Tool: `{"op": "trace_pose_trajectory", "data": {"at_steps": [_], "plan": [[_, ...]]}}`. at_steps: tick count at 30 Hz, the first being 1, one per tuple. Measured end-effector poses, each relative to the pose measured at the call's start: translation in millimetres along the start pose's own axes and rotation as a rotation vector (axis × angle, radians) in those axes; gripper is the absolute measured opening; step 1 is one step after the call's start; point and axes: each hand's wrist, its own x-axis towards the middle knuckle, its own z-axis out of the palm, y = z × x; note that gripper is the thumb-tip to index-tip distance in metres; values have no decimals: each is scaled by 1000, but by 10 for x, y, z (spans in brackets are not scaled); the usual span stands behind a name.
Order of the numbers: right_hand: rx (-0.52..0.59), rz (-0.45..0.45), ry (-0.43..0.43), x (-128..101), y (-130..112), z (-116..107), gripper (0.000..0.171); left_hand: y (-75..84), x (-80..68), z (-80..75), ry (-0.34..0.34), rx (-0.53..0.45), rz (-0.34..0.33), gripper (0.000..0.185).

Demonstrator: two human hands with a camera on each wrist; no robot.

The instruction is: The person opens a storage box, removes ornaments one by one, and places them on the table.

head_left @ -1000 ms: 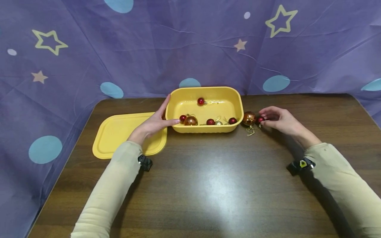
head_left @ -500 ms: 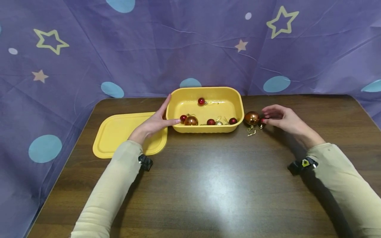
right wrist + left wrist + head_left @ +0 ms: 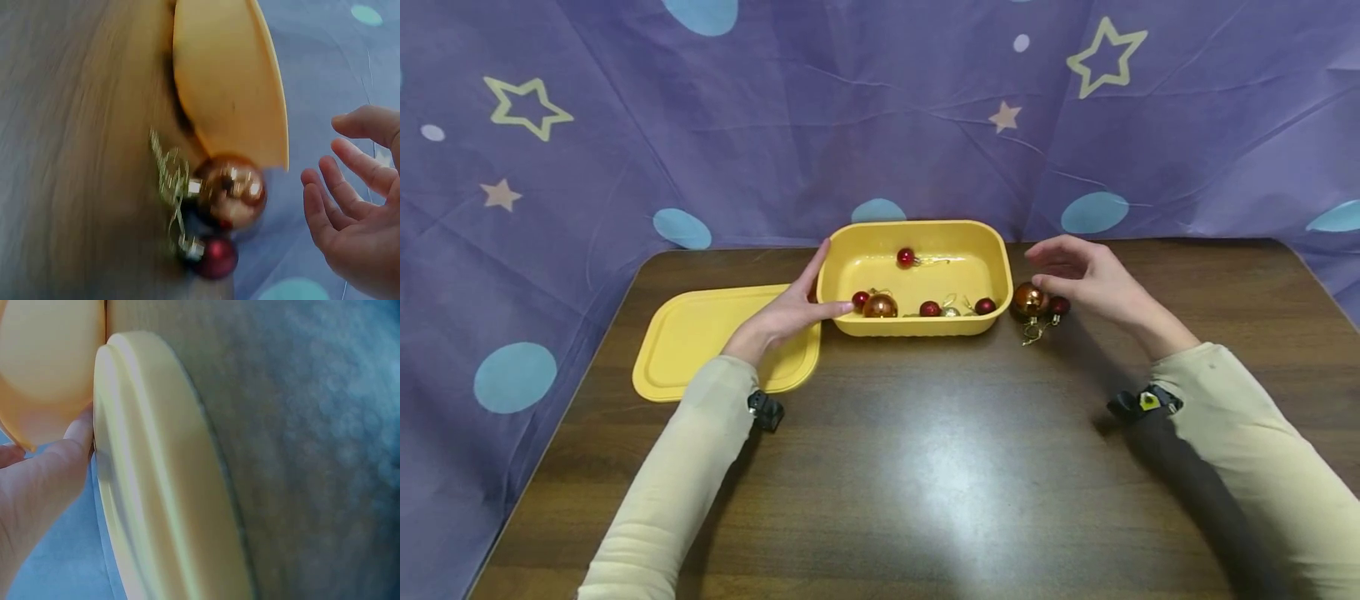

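A yellow plastic container [image 3: 917, 327] stands near the far table edge, with several red, gold and copper Christmas baubles in it. My left hand [image 3: 782, 315] grips its left end, thumb over the rim and a finger along the outer wall. Just right of the container lie a copper bauble [image 3: 1028, 298] and a small dark red bauble [image 3: 1059, 307], side by side with gold hanging loops. Above them hovers my right hand [image 3: 1086, 279], fingers spread and curved, holding nothing. The right wrist view shows this hand [image 3: 356, 194] apart from both baubles.
Left of the container lies its yellow lid [image 3: 700, 337], partly under my left hand and wrist. A purple star-patterned cloth [image 3: 820, 125] hangs right behind the brown wooden table [image 3: 880, 467].
My right hand has let go of the dark red bauble and moved left over the copper one. The copper bauble shifted slightly right, then back. The left hand stays on the container.
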Motion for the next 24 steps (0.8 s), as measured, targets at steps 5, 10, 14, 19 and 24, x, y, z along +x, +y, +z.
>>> {"op": "trace_pose_trajectory", "data": {"at_steps": [5, 10, 14, 19, 24], "plan": [[14, -78, -84, 103, -124, 164, 35, -21, 0, -8, 0, 23, 24, 103], [9, -119, -136, 205, -223, 310, 29, -14, -1, -8, 2, 17, 13, 102], [14, -120, -181, 277, -240, 400, 27, -11, -6, -8, 4, 13, 0, 102], [-18, -105, -262, 349, -254, 484, 26, -13, -9, -5, -1, 5, -3, 102], [-82, -86, -360, 417, -310, 548, 25, 2, -9, -1, -4, 3, 3, 102]]}}
